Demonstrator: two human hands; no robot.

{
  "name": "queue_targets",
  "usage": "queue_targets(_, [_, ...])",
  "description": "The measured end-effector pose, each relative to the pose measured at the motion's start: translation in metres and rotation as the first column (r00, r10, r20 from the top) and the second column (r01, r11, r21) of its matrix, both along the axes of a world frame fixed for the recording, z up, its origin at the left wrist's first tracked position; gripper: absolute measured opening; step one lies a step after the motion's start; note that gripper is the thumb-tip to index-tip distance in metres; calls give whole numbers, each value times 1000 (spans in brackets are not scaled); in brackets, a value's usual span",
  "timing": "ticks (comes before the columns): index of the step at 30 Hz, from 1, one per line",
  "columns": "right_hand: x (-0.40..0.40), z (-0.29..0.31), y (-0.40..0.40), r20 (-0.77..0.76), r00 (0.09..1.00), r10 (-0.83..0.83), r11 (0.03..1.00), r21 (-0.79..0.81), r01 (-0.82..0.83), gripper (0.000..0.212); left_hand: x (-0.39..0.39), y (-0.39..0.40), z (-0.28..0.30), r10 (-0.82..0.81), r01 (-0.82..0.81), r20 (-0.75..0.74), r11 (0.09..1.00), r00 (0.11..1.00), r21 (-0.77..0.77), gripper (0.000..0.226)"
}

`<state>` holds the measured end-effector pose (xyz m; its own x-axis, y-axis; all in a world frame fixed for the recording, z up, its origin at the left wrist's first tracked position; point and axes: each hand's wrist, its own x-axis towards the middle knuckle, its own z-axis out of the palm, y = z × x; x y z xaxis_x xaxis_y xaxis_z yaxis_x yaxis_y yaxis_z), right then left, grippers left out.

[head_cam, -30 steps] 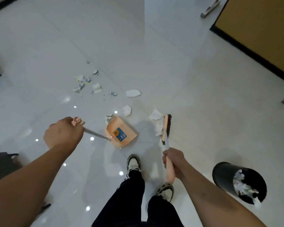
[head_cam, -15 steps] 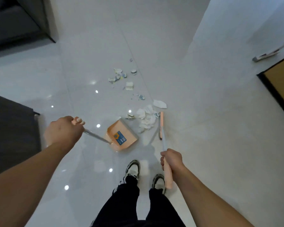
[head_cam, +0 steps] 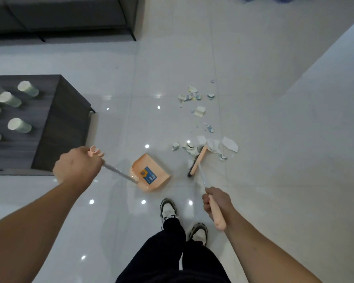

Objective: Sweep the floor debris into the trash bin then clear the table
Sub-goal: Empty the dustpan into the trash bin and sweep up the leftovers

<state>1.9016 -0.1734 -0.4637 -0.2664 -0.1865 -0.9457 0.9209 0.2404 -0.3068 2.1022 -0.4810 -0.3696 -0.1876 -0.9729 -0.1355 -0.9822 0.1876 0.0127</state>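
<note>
Your left hand [head_cam: 78,166] is fisted around the peach top end of the dustpan handle [head_cam: 119,172], fingers curled tight on it. The metal shaft slants down and away to the right of that hand to the peach dustpan [head_cam: 150,174], which sits on the white tiled floor [head_cam: 274,180] with a blue label on its upper face.

Your right hand [head_cam: 216,202] grips the peach handle of the broom [head_cam: 198,162], thumb and fingers wrapped round it; the handle's butt sticks out below the hand toward your forearm. Broom head lies ahead of that hand, dark bristles on the floor, its far end touching the debris.

Debris: torn paper scraps [head_cam: 213,146] bunched at the broom head's far end, ahead of your right hand. A looser scatter [head_cam: 194,97] lies farther out, apart from the first bunch. Dustpan stands between your two hands, just left of the broom head, not touching the scraps.

Dark bench [head_cam: 65,123] beyond and left of your left hand, carrying several pale cups [head_cam: 18,125]. Your shoes [head_cam: 169,210] stand between the hands, close under the dustpan.
</note>
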Motion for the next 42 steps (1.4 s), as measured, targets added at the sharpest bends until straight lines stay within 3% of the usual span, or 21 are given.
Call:
queue_targets(4, [-28, 7, -18, -127, 986, 106, 991, 89, -96, 11, -11, -12, -17, -9, 9, 4, 999, 1000, 37, 23])
queue_targets(9, [-56, 11, -36, -250, 959, 135, 975, 205, -84, 45, -23, -38, -29, -48, 53, -58, 995, 997, 87, 22])
queue_targets(14, [-95, 3, -36, -312, 922, 230, 930, 351, -113, 18, -47, -58, -36, -48, 58, -87, 992, 995, 113, 21])
queue_targets(21, [-167, -31, -36, -266, 926, 269, 902, 407, -145, 14, -107, -63, -67, -130, 133, -35, 987, 991, 92, 30])
queue_targets(25, [-168, -44, -54, -168, 904, 394, 874, 373, -312, 18, -146, -69, -71, -181, 175, 62, 981, 982, 89, 23])
queue_targets(31, [-118, -44, -94, -107, 820, 563, 818, 214, -534, 27, -158, -91, -71, -202, 196, 69, 977, 977, 83, 19])
queue_targets(33, [-108, -43, -108, -71, 789, 610, 786, 181, -591, 46, -155, -90, -73, -196, 190, 79, 978, 977, 86, 20])
queue_targets(36, [-102, -36, -126, -90, 751, 655, 752, 176, -635, 52, -146, -86, -73, -176, 167, 94, 981, 980, 97, 19])
queue_targets(39, [-105, -25, -130, -113, 717, 688, 724, 178, -666, 47, -134, -84, -73, -159, 151, 73, 983, 985, 108, 19])
queue_targets(42, [-113, -5, -126, -108, 701, 705, 707, 175, -685, 20, -119, -84, -70, -157, 152, 38, 982, 987, 113, 20])
